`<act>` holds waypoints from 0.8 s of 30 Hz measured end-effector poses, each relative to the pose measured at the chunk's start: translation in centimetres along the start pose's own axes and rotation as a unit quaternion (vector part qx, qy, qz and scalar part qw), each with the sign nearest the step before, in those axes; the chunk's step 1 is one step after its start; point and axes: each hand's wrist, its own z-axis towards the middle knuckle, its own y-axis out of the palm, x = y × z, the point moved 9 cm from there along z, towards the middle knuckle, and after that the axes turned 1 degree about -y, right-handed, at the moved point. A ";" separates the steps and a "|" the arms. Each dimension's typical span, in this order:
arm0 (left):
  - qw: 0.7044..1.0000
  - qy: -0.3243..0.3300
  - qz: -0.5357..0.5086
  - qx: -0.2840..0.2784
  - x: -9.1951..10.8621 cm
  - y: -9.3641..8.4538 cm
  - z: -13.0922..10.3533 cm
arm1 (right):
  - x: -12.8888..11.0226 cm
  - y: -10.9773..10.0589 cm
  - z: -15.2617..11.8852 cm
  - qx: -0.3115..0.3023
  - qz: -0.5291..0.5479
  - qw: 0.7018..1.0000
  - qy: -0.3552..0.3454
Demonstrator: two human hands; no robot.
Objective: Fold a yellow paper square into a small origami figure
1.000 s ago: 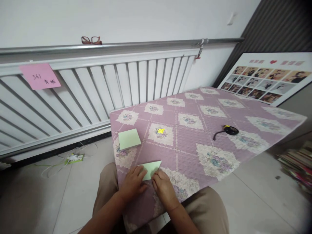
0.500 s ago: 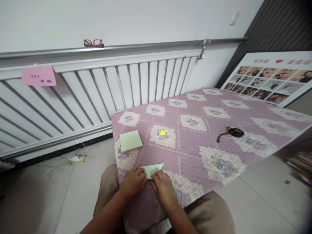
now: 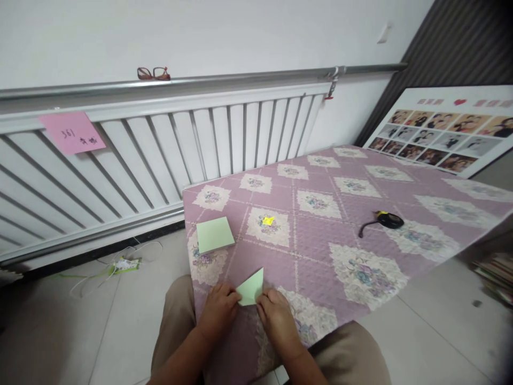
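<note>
A folded piece of light green paper is held between my two hands near the table's front corner. My left hand pinches its left corner, fingers closed. At its lower right edge, my right hand grips the paper between thumb and fingers. Beyond my left hand lies a stack of light green square paper. A small yellow folded paper piece rests on the flowered cloth, farther off than the green sheet.
The table wears a purple flowered cloth. A black and yellow tape measure with a strap lies to the right. Behind are a white radiator with a pink note, and glasses on the pipe. A photo board leans at the back right.
The folded green paper has turned, its free point now aiming more upward. My right hand has shifted slightly right and down. The pink note on the radiator has tilted.
</note>
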 end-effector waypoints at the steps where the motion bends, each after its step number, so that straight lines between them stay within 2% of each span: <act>1: 1.000 -0.008 -0.014 0.010 -0.2 -0.1 0.1 | 0.0 -0.1 0.0 0.004 -0.002 1.000 0.005; 10: 0.993 -0.060 -0.082 0.069 -1.5 0.0 0.0 | 0.8 -0.2 -0.4 0.040 0.028 0.999 0.015; 14: 0.992 -0.070 -0.082 0.065 -1.6 -0.3 -0.2 | 0.7 -0.4 -0.4 0.028 0.032 0.999 0.023; 24: 0.994 -0.048 -0.080 0.059 -1.5 -0.9 -0.2 | -0.1 -1.2 -0.2 0.023 0.025 0.999 0.017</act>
